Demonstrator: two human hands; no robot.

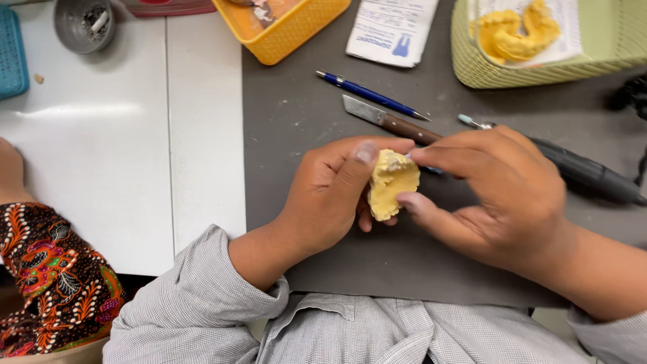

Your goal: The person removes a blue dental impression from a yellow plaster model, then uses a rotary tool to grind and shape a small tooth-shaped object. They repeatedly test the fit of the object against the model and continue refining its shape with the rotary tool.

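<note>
Head view: yellow plaster cast (392, 192) sat mid-frame above the grey mat (296, 121), pinched between left hand (330, 195) at 9 o'clock and right hand (502, 195) at 3 o'clock, both closed on it. Judged rigid, brittle, light; best gripped by its thick base edges.

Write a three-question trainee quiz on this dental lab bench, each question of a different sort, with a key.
1. True or false: both the left hand and the right hand grip the yellow dental cast.
2. Which lies nearer the hands: A) knife B) blue pen?
3. Fill in: a second yellow cast sits in the ___ basket.

Key: 1 true; 2 A; 3 green.
</note>
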